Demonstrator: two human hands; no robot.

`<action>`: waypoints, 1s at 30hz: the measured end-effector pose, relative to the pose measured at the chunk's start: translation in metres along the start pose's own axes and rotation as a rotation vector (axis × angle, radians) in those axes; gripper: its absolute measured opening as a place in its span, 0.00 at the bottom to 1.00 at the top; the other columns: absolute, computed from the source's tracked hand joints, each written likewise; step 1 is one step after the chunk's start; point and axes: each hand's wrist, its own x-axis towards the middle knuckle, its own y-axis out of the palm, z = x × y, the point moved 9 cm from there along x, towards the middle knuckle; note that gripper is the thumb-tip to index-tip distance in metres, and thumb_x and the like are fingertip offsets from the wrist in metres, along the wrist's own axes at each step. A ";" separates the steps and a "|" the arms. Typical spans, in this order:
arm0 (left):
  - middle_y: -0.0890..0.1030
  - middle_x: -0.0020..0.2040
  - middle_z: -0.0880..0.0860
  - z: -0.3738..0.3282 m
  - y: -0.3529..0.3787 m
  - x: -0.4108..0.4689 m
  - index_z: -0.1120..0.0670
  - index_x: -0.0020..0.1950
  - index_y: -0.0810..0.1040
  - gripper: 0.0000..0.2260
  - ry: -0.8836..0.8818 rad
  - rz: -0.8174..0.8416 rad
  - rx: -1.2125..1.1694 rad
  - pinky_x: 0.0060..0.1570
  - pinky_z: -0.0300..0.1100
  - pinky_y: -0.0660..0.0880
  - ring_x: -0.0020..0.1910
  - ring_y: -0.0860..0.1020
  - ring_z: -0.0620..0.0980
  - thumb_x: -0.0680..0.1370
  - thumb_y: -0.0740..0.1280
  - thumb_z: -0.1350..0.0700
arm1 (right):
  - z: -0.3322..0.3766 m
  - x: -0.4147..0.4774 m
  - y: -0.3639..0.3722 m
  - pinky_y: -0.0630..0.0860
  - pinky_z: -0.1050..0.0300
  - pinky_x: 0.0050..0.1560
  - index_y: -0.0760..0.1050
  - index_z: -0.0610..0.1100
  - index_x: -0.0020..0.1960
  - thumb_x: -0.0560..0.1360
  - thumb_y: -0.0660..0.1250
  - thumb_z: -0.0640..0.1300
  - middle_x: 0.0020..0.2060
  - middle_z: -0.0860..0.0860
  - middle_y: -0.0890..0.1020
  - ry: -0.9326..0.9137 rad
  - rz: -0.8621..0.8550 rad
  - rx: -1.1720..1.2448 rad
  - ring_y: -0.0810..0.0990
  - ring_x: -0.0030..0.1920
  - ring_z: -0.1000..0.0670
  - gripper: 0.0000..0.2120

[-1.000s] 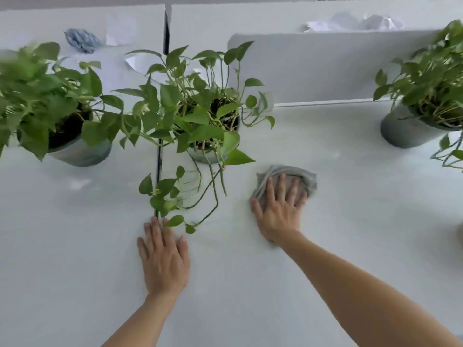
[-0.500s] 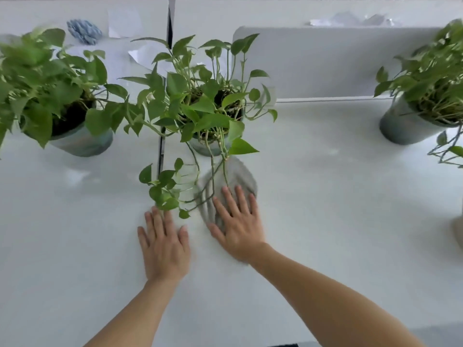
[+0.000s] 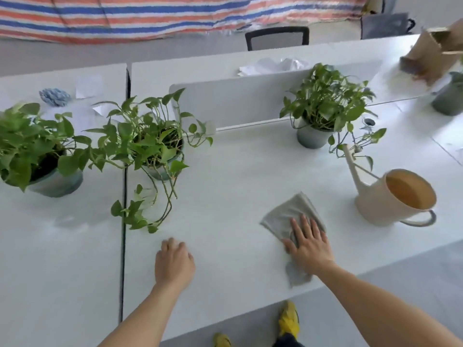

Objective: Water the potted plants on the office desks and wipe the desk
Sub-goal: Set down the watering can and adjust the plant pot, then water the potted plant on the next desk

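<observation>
My right hand point(image 3: 309, 242) presses flat on a grey cloth point(image 3: 288, 216) on the white desk point(image 3: 225, 176), near the front edge. My left hand point(image 3: 174, 264) rests on the desk with its fingers curled, holding nothing. A trailing pothos in a grey pot point(image 3: 160, 169) stands beyond my left hand. Another potted plant point(image 3: 53, 184) is at the far left, and a third pot point(image 3: 312, 137) stands behind the cloth. A cream watering can point(image 3: 390, 199) sits right of the cloth.
A grey divider panel point(image 3: 238, 101) stands behind the pots. A dark seam point(image 3: 123, 246) splits two desks. Crumpled paper point(image 3: 273, 65), a blue cloth ball point(image 3: 55, 96), a brown paper bag point(image 3: 426, 56), another pot point(image 3: 448, 98) and a chair point(image 3: 276, 37) lie beyond.
My right hand has slid the cloth to the right, away from the trailing plant and toward the watering can. My left hand's fingers have curled. The view has pulled back.
</observation>
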 end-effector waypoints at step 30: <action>0.81 0.50 0.54 -0.379 -0.134 0.067 0.54 0.48 0.78 0.10 0.094 0.012 -0.273 0.41 0.41 0.69 0.49 0.78 0.56 0.80 0.58 0.54 | -0.206 0.073 -0.253 0.79 0.50 0.47 0.80 0.46 0.58 0.83 0.58 0.42 0.49 0.50 0.85 -0.276 -0.497 0.286 0.83 0.47 0.44 0.12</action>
